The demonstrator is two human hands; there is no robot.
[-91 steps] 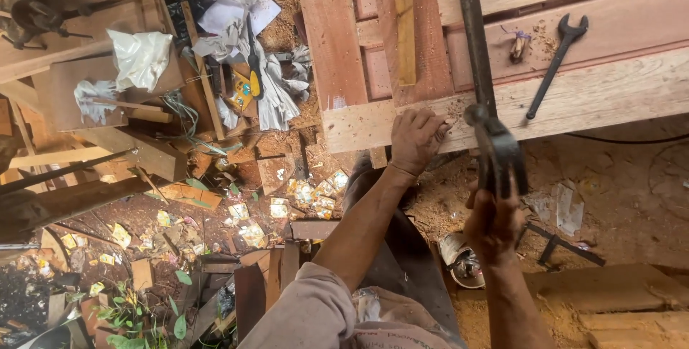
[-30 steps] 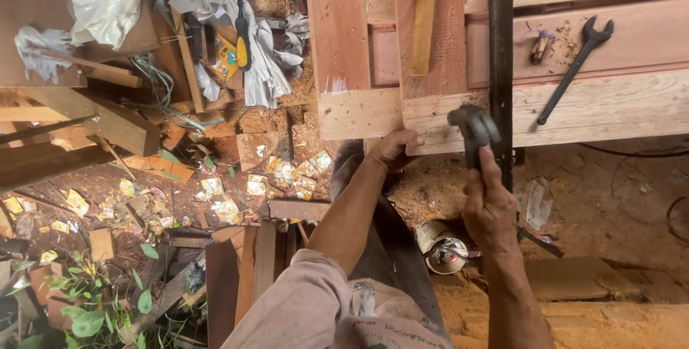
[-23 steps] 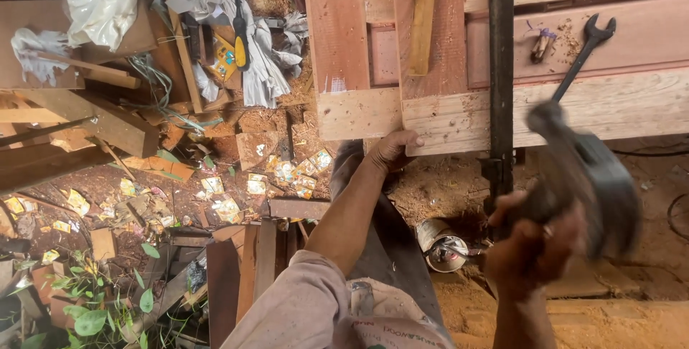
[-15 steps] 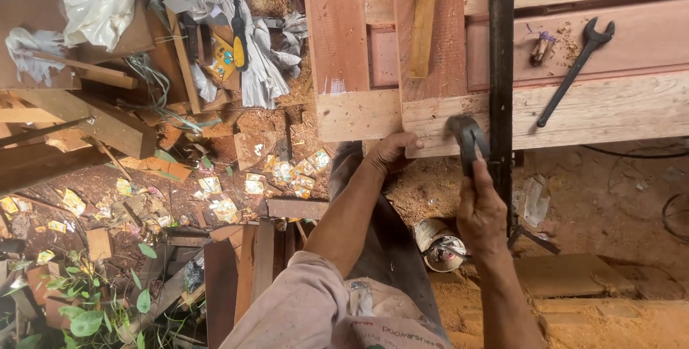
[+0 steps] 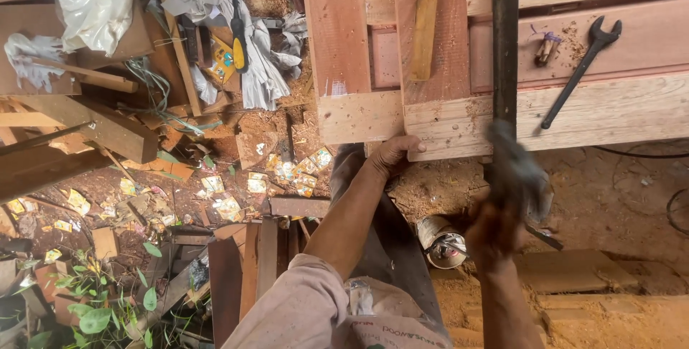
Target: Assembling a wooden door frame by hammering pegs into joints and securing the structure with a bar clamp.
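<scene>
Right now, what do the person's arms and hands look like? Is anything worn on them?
Both hands are bare, with no gloves. The left hand shows sharp; its forearm is bare up to a pale pinkish sleeve near the shoulder. The right hand is blurred; its forearm is bare too.

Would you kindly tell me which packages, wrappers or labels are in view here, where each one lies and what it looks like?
Plastic bag: top left, on a brown board; crumpled, whitish, translucent.
Small wrappers: scattered on the dirt left of the left hand; little squares, yellow and multicoloured.
Yellow packet: among grey crumpled paper, upper middle; flat, yellow with red.
Tin can: on the ground beside the right hand; round, metallic, on its side.
No signs or screens.
</scene>
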